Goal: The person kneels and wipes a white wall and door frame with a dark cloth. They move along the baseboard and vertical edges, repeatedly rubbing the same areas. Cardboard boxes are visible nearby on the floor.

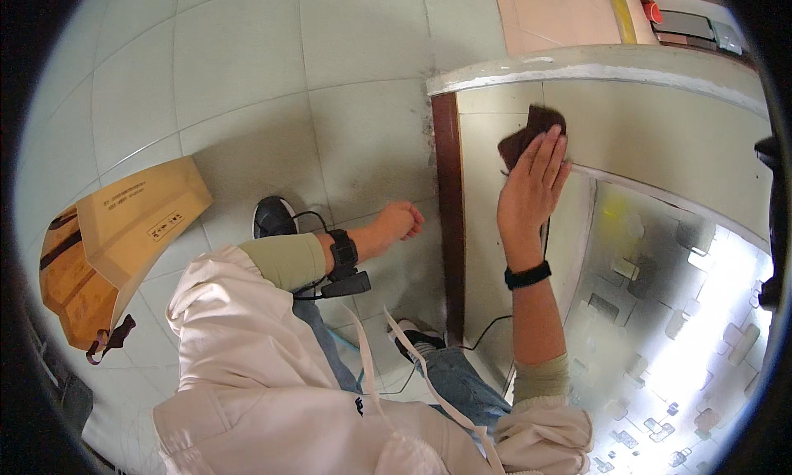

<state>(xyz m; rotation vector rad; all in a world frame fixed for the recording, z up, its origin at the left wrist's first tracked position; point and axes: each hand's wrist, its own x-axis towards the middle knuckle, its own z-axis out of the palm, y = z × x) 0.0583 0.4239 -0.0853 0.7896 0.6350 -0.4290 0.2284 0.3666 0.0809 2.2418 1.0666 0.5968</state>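
Note:
My right hand [536, 178] lies nearly flat, fingers together, over a dark brown cloth [531, 136] against a cream tiled surface [495, 119]. Part of the cloth sticks out beyond the fingertips and to the left of them. Below and right of this hand is a frosted window pane [631, 289] with a pattern of rounded rectangles. My left hand [401, 221] hangs over the floor with its fingers curled in, and nothing shows in it. A dark red-brown edge strip [451, 215] runs between the two hands.
A tan paper bag [145, 206] bearing writing stands on the tiled floor [241, 42] at left. A pale ledge [594, 64] crosses the upper right, with a red object [652, 12] beyond it. A thin black cable [489, 329] runs below my right forearm.

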